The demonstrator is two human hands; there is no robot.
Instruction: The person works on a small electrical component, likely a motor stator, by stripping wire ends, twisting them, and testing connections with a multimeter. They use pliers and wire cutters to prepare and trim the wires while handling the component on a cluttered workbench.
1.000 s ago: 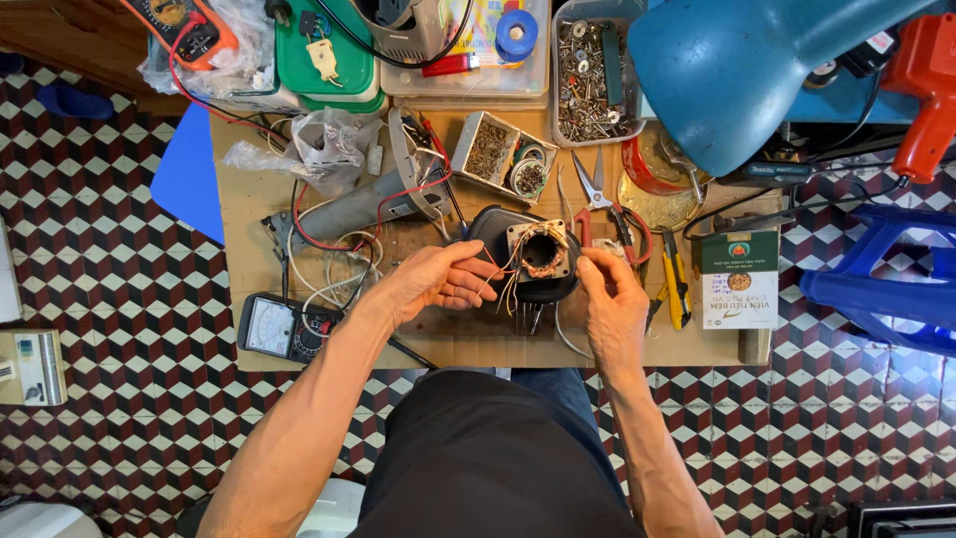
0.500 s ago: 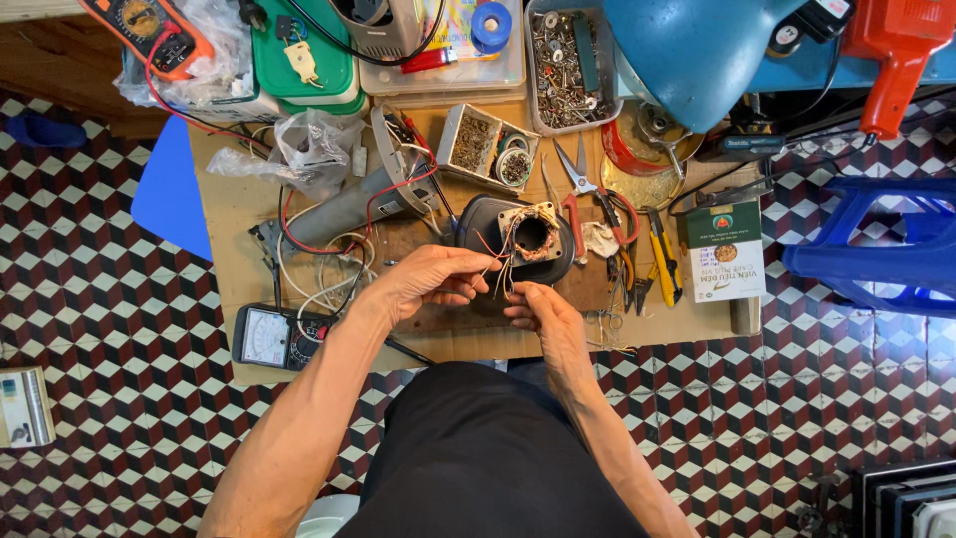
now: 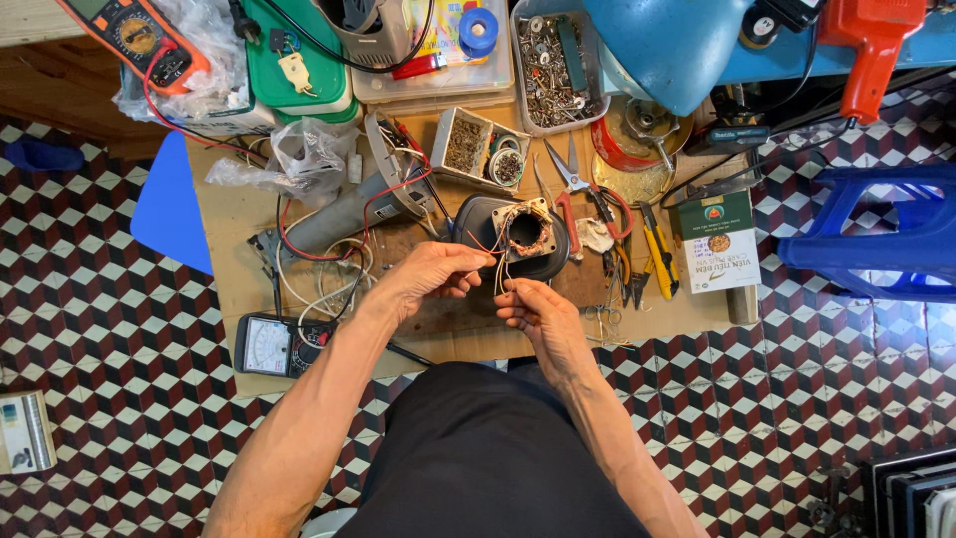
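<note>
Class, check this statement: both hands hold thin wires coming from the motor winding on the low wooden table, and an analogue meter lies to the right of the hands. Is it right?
Not quite. The head view shows the analogue meter to the left of the hands, at the wooden table's near edge. The rest holds: the left hand and right hand hold thin wires from the motor winding.

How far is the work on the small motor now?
Done: the motor lies opened on the table, copper winding bare. In hand: left hand and right hand pinch its thin lead wires. Left: the wires hang loose, unjoined; the analog meter lies unused.
</note>
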